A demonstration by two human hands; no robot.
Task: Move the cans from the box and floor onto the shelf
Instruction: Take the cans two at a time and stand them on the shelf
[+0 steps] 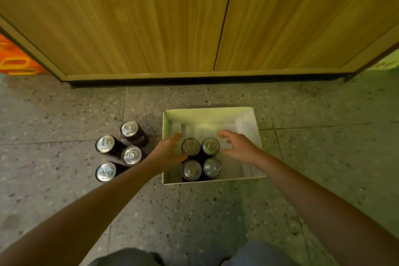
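Observation:
An open white box (248, 119) sits on the floor with several dark cans (201, 158) upright in its near half, silver tops up. Several more dark cans (117, 150) stand on the floor to the box's left. My left hand (170, 150) hovers over the box's left side, fingers apart, right beside the back-left can. My right hand (236, 144) is spread above the box to the right of the back-right can. Neither hand holds anything. No shelf surface is visible.
A wooden cabinet front (194, 17) with a vertical seam rises just beyond the box. An orange crate (15, 60) shows at the far left. Speckled floor tiles (323, 157) surround the box. My knees (194, 257) are at the bottom edge.

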